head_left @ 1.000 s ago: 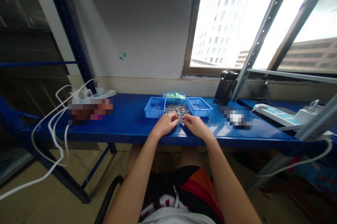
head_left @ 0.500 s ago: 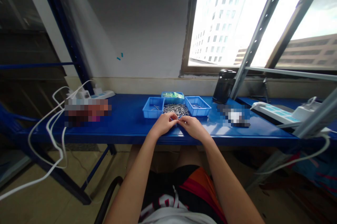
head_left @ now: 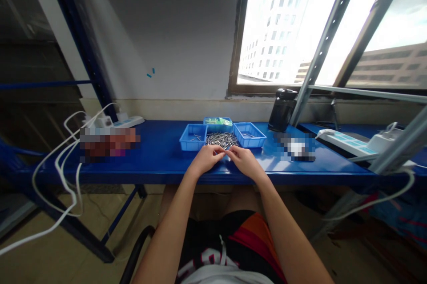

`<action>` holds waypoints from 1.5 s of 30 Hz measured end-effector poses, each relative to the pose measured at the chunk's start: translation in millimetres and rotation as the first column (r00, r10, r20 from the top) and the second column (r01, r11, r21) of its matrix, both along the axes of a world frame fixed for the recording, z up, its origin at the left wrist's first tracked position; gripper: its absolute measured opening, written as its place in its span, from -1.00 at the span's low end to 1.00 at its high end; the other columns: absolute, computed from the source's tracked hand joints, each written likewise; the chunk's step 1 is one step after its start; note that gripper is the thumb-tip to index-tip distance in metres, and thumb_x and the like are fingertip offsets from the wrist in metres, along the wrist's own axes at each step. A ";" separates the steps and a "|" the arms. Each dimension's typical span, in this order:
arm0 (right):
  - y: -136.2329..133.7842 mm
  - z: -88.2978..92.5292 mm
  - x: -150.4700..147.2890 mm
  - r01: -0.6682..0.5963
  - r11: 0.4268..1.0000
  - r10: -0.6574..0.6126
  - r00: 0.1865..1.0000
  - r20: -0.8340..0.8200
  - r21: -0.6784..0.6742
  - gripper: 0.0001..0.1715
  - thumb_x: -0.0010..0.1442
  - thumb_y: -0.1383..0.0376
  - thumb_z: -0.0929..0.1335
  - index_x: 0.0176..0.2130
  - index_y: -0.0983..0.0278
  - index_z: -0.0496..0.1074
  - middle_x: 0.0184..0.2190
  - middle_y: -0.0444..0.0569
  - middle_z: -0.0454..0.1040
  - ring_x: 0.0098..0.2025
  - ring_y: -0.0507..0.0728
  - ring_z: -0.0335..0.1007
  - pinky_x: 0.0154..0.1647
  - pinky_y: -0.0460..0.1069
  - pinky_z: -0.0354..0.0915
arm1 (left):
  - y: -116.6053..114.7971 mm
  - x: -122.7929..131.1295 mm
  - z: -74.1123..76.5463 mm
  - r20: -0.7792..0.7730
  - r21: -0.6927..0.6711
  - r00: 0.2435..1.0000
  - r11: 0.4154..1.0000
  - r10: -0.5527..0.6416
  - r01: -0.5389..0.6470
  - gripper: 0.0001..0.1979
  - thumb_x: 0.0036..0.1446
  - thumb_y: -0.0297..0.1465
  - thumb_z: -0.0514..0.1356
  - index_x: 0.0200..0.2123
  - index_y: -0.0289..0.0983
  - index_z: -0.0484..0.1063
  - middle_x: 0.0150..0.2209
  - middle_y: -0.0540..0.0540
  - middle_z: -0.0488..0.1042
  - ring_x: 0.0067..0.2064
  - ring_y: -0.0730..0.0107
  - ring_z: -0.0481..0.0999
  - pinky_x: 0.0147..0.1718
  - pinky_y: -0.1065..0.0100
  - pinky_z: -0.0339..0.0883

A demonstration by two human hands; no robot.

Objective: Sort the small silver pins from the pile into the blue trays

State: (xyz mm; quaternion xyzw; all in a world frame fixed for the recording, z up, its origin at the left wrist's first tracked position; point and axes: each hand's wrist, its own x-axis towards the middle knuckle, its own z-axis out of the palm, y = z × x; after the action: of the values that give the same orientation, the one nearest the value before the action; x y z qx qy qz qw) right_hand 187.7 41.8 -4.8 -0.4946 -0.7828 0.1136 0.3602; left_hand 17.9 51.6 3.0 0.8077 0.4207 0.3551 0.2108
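Note:
My left hand [head_left: 208,158] and my right hand [head_left: 243,158] meet over the front of the blue table, thumbs and fingers pinched with the tips together. Whatever lies between the fingertips is too small to make out. Just beyond them is a pile of small silvery metal pieces [head_left: 221,139], like screws, partly hidden by my hands. A blue bin [head_left: 192,145] on the left and another blue bin [head_left: 250,142] on the right flank the pile, each with a few metal pieces inside. Behind it, a third blue bin [head_left: 217,127] carries a green plastic packet [head_left: 218,121].
A black flask-like container [head_left: 282,110] stands by the window on the blue table [head_left: 160,150]. White power strips [head_left: 347,144] and cables [head_left: 60,159] lie to both sides. Blurred items sit at left and right. A metal post [head_left: 316,48] rises at the right.
The fingertips of both hands have drawn slightly closer and shifted a little. The view has moved slightly; the bins and the pile look the same.

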 end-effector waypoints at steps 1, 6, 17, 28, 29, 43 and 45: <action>-0.2 0.5 0.1 -0.004 1.000 0.004 1.000 0.001 -0.003 -0.66 0.21 0.13 0.19 -0.42 0.24 0.39 -0.52 -0.09 0.45 -0.46 0.07 0.34 -0.44 -0.11 0.17 | -0.2 -0.2 0.5 -0.005 0.007 1.000 1.000 0.002 -0.002 -0.75 0.06 -0.32 0.08 -0.31 -0.30 0.51 -0.35 -0.09 0.53 -0.32 0.35 0.44 -0.30 0.38 0.28; -0.2 0.8 1.9 -0.067 0.997 0.067 0.998 -0.003 -0.037 -0.72 0.22 0.16 0.19 -0.38 0.22 0.37 -0.48 -0.10 0.47 -0.41 0.07 0.37 -0.40 -0.11 0.19 | 0.2 -0.8 -0.3 0.002 0.038 1.000 0.999 -0.007 0.007 -0.78 0.07 -0.32 0.10 -0.32 -0.28 0.50 -0.35 -0.05 0.53 -0.33 0.37 0.44 -0.32 0.40 0.26; -0.5 1.8 1.6 -0.017 0.999 0.013 0.993 -0.121 -0.031 -0.74 0.21 0.17 0.18 -0.39 0.23 0.32 -0.55 -0.13 0.42 -0.46 0.06 0.35 -0.38 -0.09 0.20 | 3.2 -0.5 -4.9 0.024 0.043 0.995 0.995 0.093 -0.094 -0.76 0.09 -0.26 0.09 -0.36 -0.29 0.46 -0.36 -0.07 0.53 -0.35 0.37 0.46 -0.36 0.41 0.27; 2.2 -2.2 2.0 -0.075 0.996 0.072 0.996 -0.043 -0.051 -0.80 0.16 0.21 0.23 -0.36 0.23 0.38 -0.48 -0.09 0.48 -0.43 0.08 0.38 -0.40 -0.10 0.21 | 0.6 -1.6 -2.6 0.087 0.075 0.995 0.996 0.048 -0.055 -0.78 0.06 -0.35 0.11 -0.26 -0.29 0.48 -0.34 -0.05 0.52 -0.36 0.42 0.43 -0.33 0.42 0.29; 2.0 -2.1 2.0 -0.074 0.996 0.072 0.997 -0.035 -0.044 -0.80 0.16 0.21 0.22 -0.36 0.23 0.38 -0.48 -0.09 0.47 -0.43 0.08 0.37 -0.40 -0.10 0.21 | 0.4 -1.6 -2.7 0.088 0.063 0.996 0.998 0.024 -0.029 -0.77 0.05 -0.35 0.12 -0.24 -0.28 0.48 -0.35 -0.05 0.51 -0.38 0.43 0.43 -0.33 0.42 0.29; 1.3 -2.8 1.6 -0.072 0.996 0.070 0.997 -0.040 -0.043 -0.78 0.15 0.18 0.24 -0.36 0.24 0.39 -0.50 -0.10 0.44 -0.46 0.06 0.32 -0.46 -0.11 0.16 | -2.5 -0.8 -0.6 0.111 0.048 0.993 0.999 -0.028 0.022 -0.79 0.03 -0.31 0.14 -0.31 -0.30 0.48 -0.40 -0.03 0.49 -0.40 0.44 0.41 -0.39 0.44 0.27; 0.3 -1.9 1.5 -0.071 0.996 0.068 0.996 -0.058 -0.046 -0.78 0.15 0.17 0.24 -0.38 0.24 0.38 -0.51 -0.11 0.44 -0.46 0.06 0.32 -0.45 -0.11 0.17 | -0.4 -1.2 -1.8 0.109 0.064 0.994 0.997 0.023 -0.030 -0.80 0.05 -0.32 0.12 -0.35 -0.30 0.47 -0.38 -0.04 0.51 -0.37 0.41 0.43 -0.36 0.43 0.27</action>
State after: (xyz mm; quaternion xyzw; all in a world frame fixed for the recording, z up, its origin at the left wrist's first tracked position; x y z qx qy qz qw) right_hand 189.2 42.1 -6.7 -0.4720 -0.7860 0.1587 0.3662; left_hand 16.7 51.1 1.2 0.7882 0.4075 0.4147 0.2019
